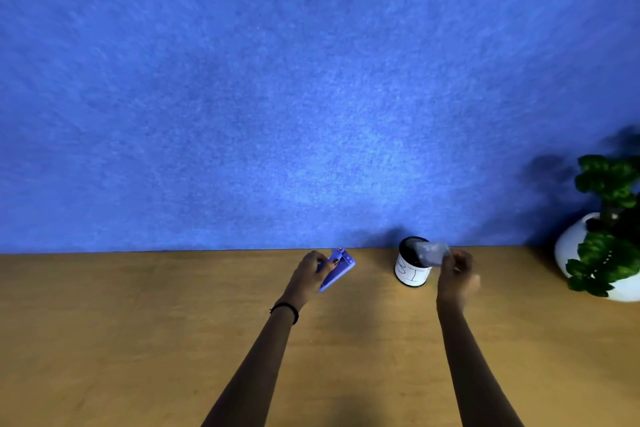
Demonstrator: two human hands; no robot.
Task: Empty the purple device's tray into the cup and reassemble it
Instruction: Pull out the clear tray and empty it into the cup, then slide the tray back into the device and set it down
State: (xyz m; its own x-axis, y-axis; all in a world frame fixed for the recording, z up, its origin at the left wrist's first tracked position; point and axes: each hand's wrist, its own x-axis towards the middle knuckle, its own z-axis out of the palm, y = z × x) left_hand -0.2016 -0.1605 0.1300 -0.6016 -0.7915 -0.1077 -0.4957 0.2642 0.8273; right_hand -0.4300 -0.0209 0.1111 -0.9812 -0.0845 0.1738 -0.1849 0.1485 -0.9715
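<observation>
My left hand (309,272) grips the purple device (337,269), a small wedge-shaped tool held just above the table with its narrow end toward me. My right hand (457,276) holds the clear tray (431,253), blurred by motion and tilted over the mouth of the cup (412,270). The cup is black inside with a white paper label bearing handwritten letters. It stands near the back edge of the wooden table (173,340), between my two hands.
A blue felt wall (311,97) rises right behind the table. At the far right stands a round white pot with a green plant (609,232). A black band sits on my left wrist (285,310).
</observation>
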